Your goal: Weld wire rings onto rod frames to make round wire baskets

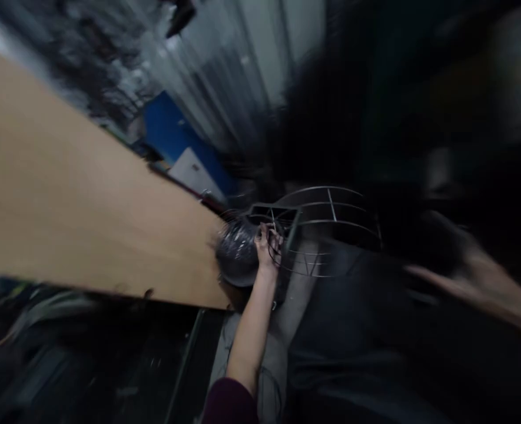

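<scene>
- The thin dark wires [274, 248] run through the left hand [266, 247], just in front of a curved wire cage [326, 227] with a dark square frame [273, 215] at its near end.
- The left grip is closed, fingers curled and pinching the wires against the palm, right at the edge of the cage.
- A round dark lump wrapped in clear plastic [238, 253] sits touching the hand's thumb side. What lies under the wrap cannot be made out.
- A maroon sleeve [229, 403] covers the left arm near the bottom edge, and the bare forearm runs up from there to the hand.
- A bare forearm [476, 282] enters blurred from the right edge, well apart from the cage. Its hand is cut off by the frame, so its grip cannot be told.
- A long wooden board [88, 176] fills the left side, its corner ending just beside the plastic-wrapped lump.
- Past the board stand a blue panel [167, 129], a white sheet [193, 174] and a corrugated metal wall [225, 65].
- Open room shows around the cage's far curve, but dark blur swallows the whole upper right.
- The lower left is dark and smeared too, and the far end of the cage fades into shadow.
</scene>
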